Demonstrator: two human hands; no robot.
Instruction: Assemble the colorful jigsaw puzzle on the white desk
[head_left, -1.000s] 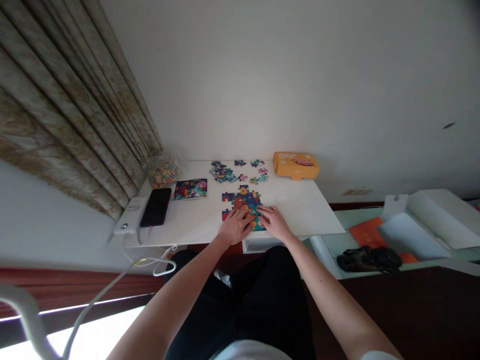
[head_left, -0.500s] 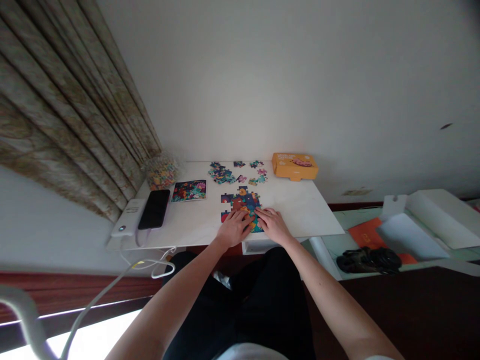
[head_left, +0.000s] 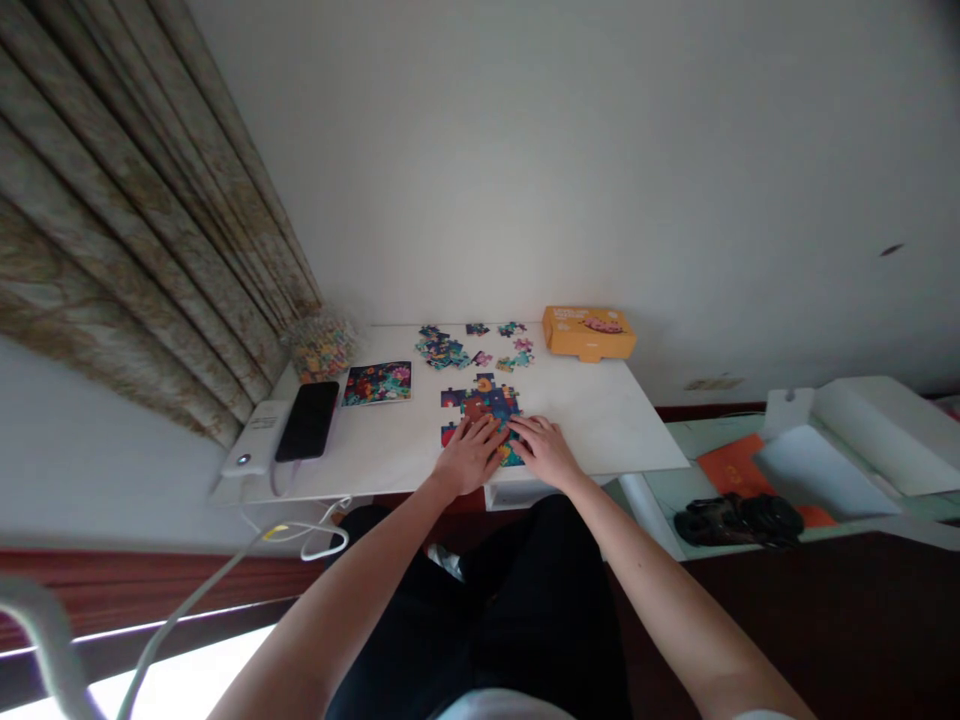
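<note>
A partly joined jigsaw puzzle (head_left: 486, 402) lies near the front edge of the white table (head_left: 592, 420). My left hand (head_left: 468, 455) rests on its lower left part, fingers stretched out over the pieces. On the right side of the puzzle, my right hand (head_left: 545, 448) lies with its fingers extended and fingertips touching the pieces. Both hands cover much of the lower puzzle. Behind it is a heap of loose puzzle pieces (head_left: 442, 350), with several more pieces (head_left: 517, 358) scattered to the right. A colourful picture card (head_left: 377, 383) lies to the left.
A yellow box (head_left: 589, 333) stands at the back right. On the left are a phone (head_left: 308, 420), a white power bank (head_left: 256, 438) with cables and a clear bag of colourful bits (head_left: 324, 348). A camera (head_left: 739, 521) and an open white box (head_left: 825, 470) sit right of the table.
Both hands stay almost where they were on the puzzle, with only slight finger movement. The loose pieces look unmoved.
</note>
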